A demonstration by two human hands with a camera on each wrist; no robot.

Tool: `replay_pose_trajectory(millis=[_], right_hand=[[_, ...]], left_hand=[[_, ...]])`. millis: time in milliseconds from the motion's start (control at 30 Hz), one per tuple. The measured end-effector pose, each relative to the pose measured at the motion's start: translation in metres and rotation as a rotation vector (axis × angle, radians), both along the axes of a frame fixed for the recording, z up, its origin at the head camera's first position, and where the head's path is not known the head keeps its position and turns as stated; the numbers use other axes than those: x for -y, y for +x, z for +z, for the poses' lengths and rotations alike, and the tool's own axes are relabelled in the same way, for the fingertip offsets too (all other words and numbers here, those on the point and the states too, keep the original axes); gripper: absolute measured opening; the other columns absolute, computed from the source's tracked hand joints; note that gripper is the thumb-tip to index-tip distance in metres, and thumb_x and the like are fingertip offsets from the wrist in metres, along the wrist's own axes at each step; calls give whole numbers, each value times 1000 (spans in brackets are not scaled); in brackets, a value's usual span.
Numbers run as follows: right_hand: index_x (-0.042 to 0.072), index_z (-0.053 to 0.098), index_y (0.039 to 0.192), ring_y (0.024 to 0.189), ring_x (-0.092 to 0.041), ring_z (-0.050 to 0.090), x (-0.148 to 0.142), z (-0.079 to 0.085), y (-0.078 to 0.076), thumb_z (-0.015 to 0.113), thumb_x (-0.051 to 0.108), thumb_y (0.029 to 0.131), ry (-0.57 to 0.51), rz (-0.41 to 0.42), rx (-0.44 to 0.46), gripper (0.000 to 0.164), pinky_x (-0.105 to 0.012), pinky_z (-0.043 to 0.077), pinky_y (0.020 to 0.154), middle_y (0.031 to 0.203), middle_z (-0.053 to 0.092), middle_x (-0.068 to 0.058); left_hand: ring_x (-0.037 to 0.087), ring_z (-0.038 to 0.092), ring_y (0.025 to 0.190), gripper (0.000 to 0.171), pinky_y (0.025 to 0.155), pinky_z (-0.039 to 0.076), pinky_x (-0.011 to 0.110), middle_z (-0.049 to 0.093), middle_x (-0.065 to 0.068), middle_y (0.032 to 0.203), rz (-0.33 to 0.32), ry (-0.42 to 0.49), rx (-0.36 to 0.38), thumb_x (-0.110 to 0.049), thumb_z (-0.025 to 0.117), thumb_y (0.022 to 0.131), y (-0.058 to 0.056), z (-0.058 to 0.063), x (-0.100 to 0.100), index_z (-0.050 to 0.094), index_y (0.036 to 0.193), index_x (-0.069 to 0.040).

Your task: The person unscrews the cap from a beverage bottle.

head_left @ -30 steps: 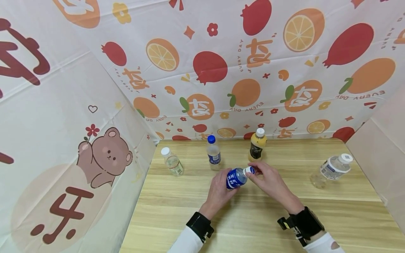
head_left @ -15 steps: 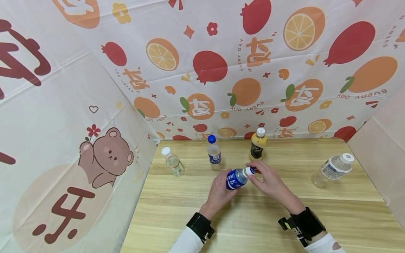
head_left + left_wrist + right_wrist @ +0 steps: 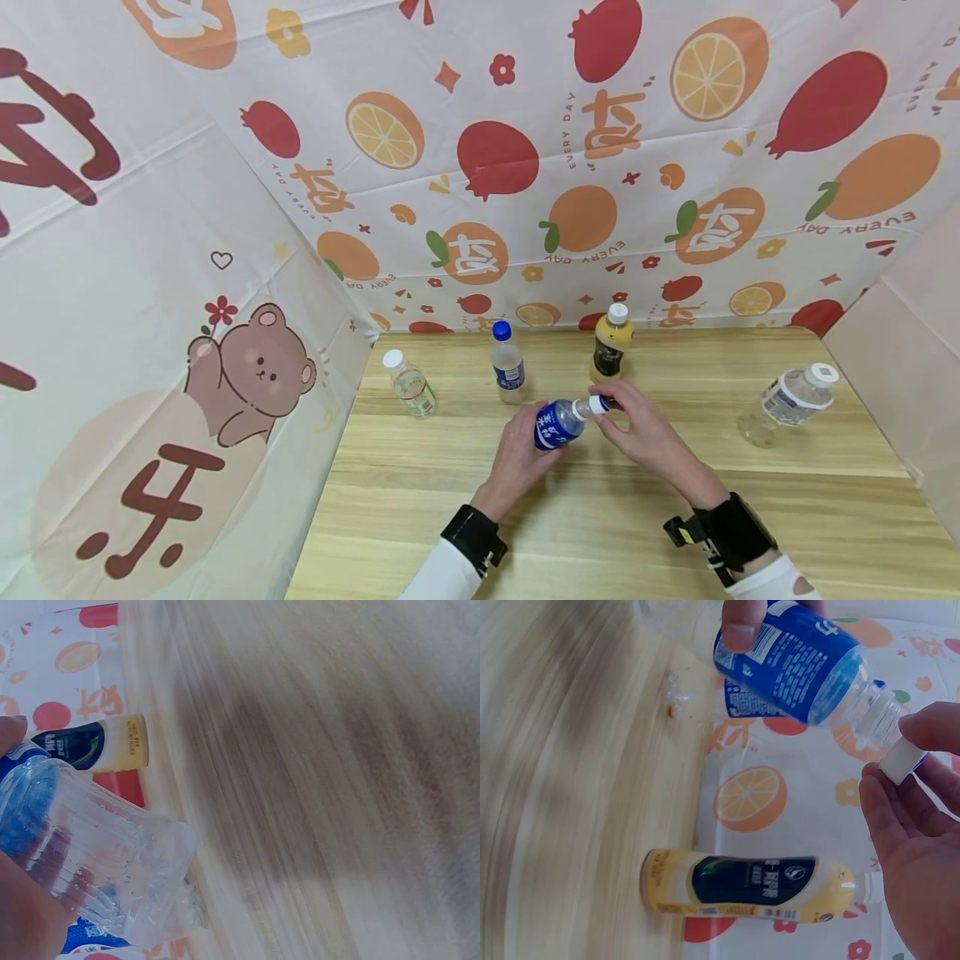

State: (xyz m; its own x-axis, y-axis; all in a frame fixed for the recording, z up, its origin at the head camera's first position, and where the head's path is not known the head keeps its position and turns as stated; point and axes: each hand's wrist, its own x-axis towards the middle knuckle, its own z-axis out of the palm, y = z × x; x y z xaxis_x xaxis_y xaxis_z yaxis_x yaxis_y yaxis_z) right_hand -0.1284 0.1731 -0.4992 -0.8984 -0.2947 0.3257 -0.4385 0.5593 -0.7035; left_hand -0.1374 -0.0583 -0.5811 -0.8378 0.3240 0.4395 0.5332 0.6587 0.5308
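My left hand (image 3: 517,454) grips a clear plastic water bottle (image 3: 555,425) with a blue label, tilted with its neck toward the right. Between the thumb and fingers of my right hand (image 3: 645,429) is its white bottle cap (image 3: 598,405), pinched right at the bottle's mouth. Bare screw threads show on the neck between cap and shoulder in the right wrist view, where the cap (image 3: 902,760) sits at the end of the neck. In the left wrist view the bottle's clear base (image 3: 135,862) is held above the wooden table (image 3: 300,787); water drops cling inside.
Behind the hands stand a blue-capped bottle (image 3: 507,367) and a yellow drink bottle (image 3: 611,346). A white-capped clear bottle (image 3: 411,385) stands at the left, a larger clear bottle (image 3: 787,404) at the right. Printed cloth (image 3: 420,50) hangs behind the table.
The cap has shifted slightly right with my right hand, away from the bottle's shoulder, and more of the neck now shows. My left hand holds the bottle almost still.
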Motion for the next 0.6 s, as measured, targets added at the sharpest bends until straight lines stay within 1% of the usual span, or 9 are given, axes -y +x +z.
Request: replay_pose_trajectory(millis=[167, 267, 367, 467, 533, 600], right_hand=[[1, 61, 132, 109, -30, 65, -7, -9, 0, 73, 1, 94, 42, -47, 25, 40, -53, 58, 90, 126, 64, -14], [0, 62, 130, 108, -30, 66, -12, -16, 0, 74, 2, 94, 73, -68, 18, 39, -53, 58, 89, 123, 66, -14], [-2, 64, 127, 105, -31, 66, -18, -26, 0, 75, 2, 93, 102, -83, 9, 37, -52, 58, 87, 120, 67, -15], [-2, 65, 125, 102, -28, 66, -24, -37, 0, 76, 2, 92, 130, -99, 3, 35, -50, 59, 84, 117, 67, -14], [-1, 66, 124, 101, -27, 66, -27, -44, 0, 76, 1, 91, 148, -105, 0, 35, -49, 58, 82, 116, 67, -12], [-2, 66, 124, 102, -28, 65, -31, -51, 0, 77, 1, 91, 160, -107, -6, 35, -49, 58, 83, 115, 67, -13]], left_hand=[[24, 64, 115, 77, 99, 55, 41, 63, 10, 128, -9, 13, 36, -23, 92, 79, 1, 1, 1, 51, 140, -3], [25, 64, 115, 77, 99, 55, 43, 63, 11, 128, -12, 20, 32, -22, 92, 78, 1, 0, 2, 51, 140, -2], [26, 64, 114, 77, 99, 55, 44, 63, 11, 128, -5, 9, 23, -21, 93, 77, 1, -1, 2, 51, 139, -3], [27, 64, 114, 78, 99, 55, 45, 63, 11, 129, 2, 2, 22, -19, 94, 75, 0, -1, 4, 51, 139, -2], [27, 64, 115, 79, 100, 54, 45, 63, 12, 129, 10, -4, 29, -18, 94, 75, -1, -1, 5, 51, 139, 0], [27, 64, 115, 79, 100, 54, 46, 63, 12, 129, 17, -2, 39, -17, 94, 75, -1, -1, 7, 52, 139, 1]])
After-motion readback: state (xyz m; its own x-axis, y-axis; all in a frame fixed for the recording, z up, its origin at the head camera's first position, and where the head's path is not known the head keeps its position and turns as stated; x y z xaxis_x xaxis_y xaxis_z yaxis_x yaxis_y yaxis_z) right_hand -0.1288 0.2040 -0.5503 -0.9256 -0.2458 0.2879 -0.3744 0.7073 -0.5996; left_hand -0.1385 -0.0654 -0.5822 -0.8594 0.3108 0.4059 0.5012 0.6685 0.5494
